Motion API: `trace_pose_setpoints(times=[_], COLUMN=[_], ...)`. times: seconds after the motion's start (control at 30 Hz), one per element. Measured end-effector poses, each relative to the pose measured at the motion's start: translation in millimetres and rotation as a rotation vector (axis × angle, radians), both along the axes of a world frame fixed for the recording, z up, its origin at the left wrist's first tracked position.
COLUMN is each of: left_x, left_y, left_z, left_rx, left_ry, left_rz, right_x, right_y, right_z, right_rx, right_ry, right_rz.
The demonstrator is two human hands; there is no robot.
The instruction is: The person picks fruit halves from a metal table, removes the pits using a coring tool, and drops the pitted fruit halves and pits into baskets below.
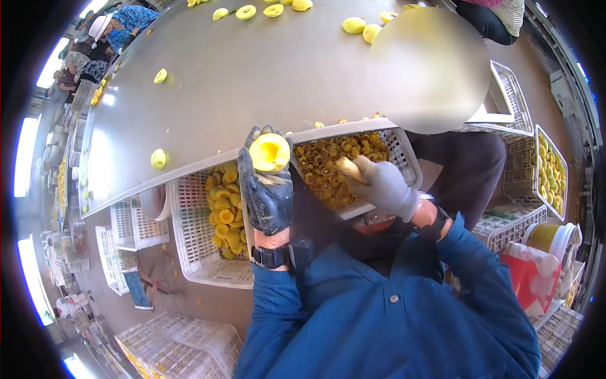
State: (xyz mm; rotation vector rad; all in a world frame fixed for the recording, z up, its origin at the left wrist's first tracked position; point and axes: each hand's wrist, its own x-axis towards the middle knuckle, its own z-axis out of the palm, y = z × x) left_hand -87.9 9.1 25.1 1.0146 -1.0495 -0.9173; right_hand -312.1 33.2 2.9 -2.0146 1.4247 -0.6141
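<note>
Here, the right hand wraps its fingers round a tan handle, above a crate probably placed for scraps; the left hand, fingers curled, cups a fruit half, perhaps hollow-up for access, near the desk.

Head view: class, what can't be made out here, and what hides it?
All in the head view:
Held fruit half: underside hidden by the left hand.
Right hand: fingers blurred, so any grip is unclear.
Table: part at right covered by a round blur.
Distant person at upper left: too small to see what their hands do.
</note>
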Motion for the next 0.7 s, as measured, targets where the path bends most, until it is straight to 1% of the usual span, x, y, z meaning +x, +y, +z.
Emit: trace_pose_setpoints(times=[0.03,0.07,0.1,0.13,0.2,0.27,0.3,0.37,0.4,0.43,0.47,0.5,0.53,0.57,0.6,0.63,0.67,0.7], left_x=[0,-2,-3,-10,15,67,90,105,96,85,55,15,-21,-78,-113,-159,-194,-226], left_y=[6,12,19,26,28,25,22,7,-2,-16,-34,-54,-76,-84,-106,-116,-130,-143], left_z=[2,13,22,40,27,11,6,18,28,36,41,45,44,53,48,50,44,37], left_rx=[-0.066,-0.068,-0.082,-0.141,-0.065,-0.025,-0.009,0.096,0.154,0.033,-0.026,-0.087,-0.114,-0.135,-0.253,-0.321,-0.157,-0.086], left_ry=[-0.428,-0.619,-0.807,-0.811,-0.776,-0.725,-0.718,-0.688,-0.678,-0.789,-0.793,-0.795,-0.842,-0.771,-0.913,-0.924,-0.904,-0.998], left_rz=[0.093,0.091,0.096,0.086,0.147,0.197,0.226,0.339,0.397,0.25,0.158,0.066,-0.081,-0.202,-0.349,-0.426,-0.616,-0.741], right_x=[15,31,45,49,45,22,8,-15,-26,-33,-40,-47,-53,-59,-67,-74,-82,-87], right_y=[1,1,-1,-3,-2,3,7,16,22,28,33,38,43,47,49,52,54,59], right_z=[21,37,41,46,49,53,47,32,22,11,6,2,-1,-3,2,11,15,8], right_rx=[-0.069,-0.142,-0.188,-0.244,-0.322,-0.281,-0.135,-0.074,-0.037,-0.04,-0.024,-0.01,0.003,0.06,0.113,0.166,0.221,0.091], right_ry=[-0.107,-0.212,-0.29,-0.348,-0.197,-0.359,-0.276,-0.266,-0.267,-0.22,-0.222,-0.225,-0.228,-0.257,-0.287,-0.319,-0.349,-0.31], right_rz=[-0.005,-0.014,0.015,0.028,0.122,0.116,0.091,-0.014,-0.065,-0.121,-0.13,-0.139,-0.148,-0.162,-0.19,-0.218,-0.247,-0.281])
